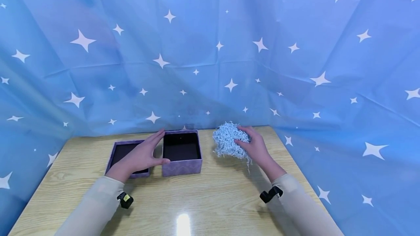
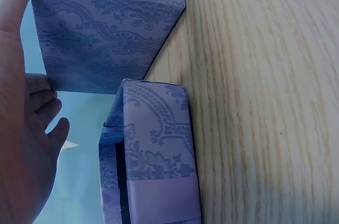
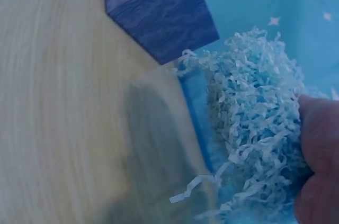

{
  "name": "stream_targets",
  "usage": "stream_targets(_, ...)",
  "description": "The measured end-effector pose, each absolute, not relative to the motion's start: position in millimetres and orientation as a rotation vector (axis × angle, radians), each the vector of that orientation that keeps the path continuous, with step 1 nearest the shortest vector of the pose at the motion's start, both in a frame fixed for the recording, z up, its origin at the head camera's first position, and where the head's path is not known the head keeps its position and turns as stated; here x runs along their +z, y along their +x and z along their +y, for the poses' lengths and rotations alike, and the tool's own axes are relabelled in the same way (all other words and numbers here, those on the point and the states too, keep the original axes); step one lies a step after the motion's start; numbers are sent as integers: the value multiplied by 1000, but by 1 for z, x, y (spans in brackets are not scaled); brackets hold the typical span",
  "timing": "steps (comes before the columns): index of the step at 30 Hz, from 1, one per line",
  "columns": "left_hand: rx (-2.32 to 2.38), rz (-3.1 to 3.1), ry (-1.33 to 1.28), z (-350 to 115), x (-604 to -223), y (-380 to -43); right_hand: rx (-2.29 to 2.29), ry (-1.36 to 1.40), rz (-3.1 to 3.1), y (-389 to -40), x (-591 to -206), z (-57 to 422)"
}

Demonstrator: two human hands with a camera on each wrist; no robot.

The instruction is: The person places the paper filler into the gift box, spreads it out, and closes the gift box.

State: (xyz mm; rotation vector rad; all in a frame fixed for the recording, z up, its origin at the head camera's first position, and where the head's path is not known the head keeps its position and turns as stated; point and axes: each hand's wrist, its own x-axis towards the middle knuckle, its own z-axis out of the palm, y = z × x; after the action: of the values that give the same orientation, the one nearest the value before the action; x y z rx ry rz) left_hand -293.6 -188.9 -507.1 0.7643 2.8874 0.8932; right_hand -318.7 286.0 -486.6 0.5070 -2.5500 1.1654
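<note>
On the table stands a purple patterned box (image 1: 182, 166), its dark inside facing up. My left hand (image 1: 144, 157) spans the box's left side, thumb at the front corner and fingers at the back corner. In the left wrist view the fingertips meet the box's edge. Beneath that forearm lies the purple box lid (image 1: 126, 148), inside up and partly hidden. My right hand (image 1: 257, 150) grips a fluffy clump of light blue shredded paper (image 1: 228, 139) between thumb and fingers. Loose strands (image 3: 193, 187) dangle from the clump, and a shadow falls on the table below it.
The light wooden table (image 1: 197, 199) ends at a blue star-patterned cloth (image 1: 210, 65) hanging behind it and along its sides. Each wrist carries a small black camera, one on the left wrist (image 1: 125, 199) and one on the right (image 1: 271, 194).
</note>
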Motion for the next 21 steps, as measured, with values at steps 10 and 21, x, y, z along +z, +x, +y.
stream_targets(10, 891, 2888, 755, -190, -507, -294, 1174, 515, -2555, -319, -459, 268)
stream_targets(21, 893, 2885, 757, -190, -508, -295, 1146, 632, -2499, -323, -433, 242)
